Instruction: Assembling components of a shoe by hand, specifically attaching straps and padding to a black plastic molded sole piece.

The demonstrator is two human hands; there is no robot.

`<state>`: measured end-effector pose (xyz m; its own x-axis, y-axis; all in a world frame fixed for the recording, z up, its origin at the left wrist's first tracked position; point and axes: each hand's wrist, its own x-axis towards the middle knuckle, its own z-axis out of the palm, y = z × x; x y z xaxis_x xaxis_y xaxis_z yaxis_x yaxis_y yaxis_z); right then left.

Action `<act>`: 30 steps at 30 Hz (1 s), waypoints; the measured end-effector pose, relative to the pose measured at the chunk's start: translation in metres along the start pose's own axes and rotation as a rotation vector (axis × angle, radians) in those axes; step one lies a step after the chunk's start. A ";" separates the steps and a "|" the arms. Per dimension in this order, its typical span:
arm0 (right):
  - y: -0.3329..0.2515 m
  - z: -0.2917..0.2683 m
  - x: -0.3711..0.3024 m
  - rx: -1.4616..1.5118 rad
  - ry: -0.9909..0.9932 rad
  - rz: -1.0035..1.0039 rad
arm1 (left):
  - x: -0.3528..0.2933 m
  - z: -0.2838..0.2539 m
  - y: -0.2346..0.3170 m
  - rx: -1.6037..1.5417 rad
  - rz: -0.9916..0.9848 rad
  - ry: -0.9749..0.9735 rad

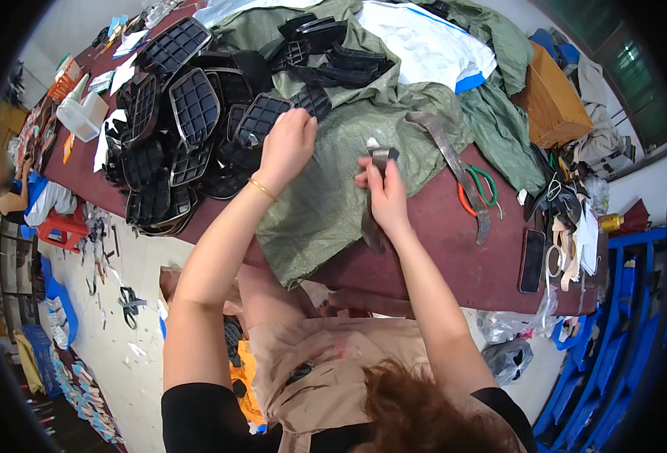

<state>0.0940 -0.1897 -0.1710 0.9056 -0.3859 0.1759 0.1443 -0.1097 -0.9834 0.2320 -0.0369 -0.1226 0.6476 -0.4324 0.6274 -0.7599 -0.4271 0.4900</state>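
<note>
My left hand (pixel 290 143), with a gold bangle at the wrist, is curled over a black grid-backed plastic piece (pixel 264 117) at the right side of a heap. Its fingertips are partly hidden behind the hand. To the right, my right hand (pixel 385 192) is closed around a dark, flat strip-like tool (pixel 371 226) with a pale tip, above the green woven sack (pixel 311 219). A curved metal blade (pixel 438 136) lies beyond it, beside scissors (pixel 478 190) with green and orange handles.
The heap of black grid-backed pieces (pixel 194 106) covers the maroon table's left part. A white sack (pixel 424 45) and a cardboard box (pixel 552 102) are at the back. A phone (pixel 532 260) lies front right; blue racks (pixel 613 332) stand beyond. Another person sits far left.
</note>
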 end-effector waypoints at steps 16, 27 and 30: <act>0.018 0.021 0.097 0.322 0.090 0.058 | 0.064 -0.053 -0.002 -0.466 -0.642 0.166; -0.078 -0.099 -0.103 0.305 0.370 0.203 | -0.059 -0.053 0.097 -1.418 -1.045 -0.382; -0.101 -0.057 -0.123 0.618 0.372 0.390 | -0.093 -0.030 0.158 -1.540 -1.033 -0.570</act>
<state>-0.0547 -0.1831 -0.0907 0.7605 -0.5823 -0.2874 0.1382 0.5775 -0.8046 0.0500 -0.0402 -0.0853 0.5054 -0.8127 -0.2900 0.6826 0.1710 0.7105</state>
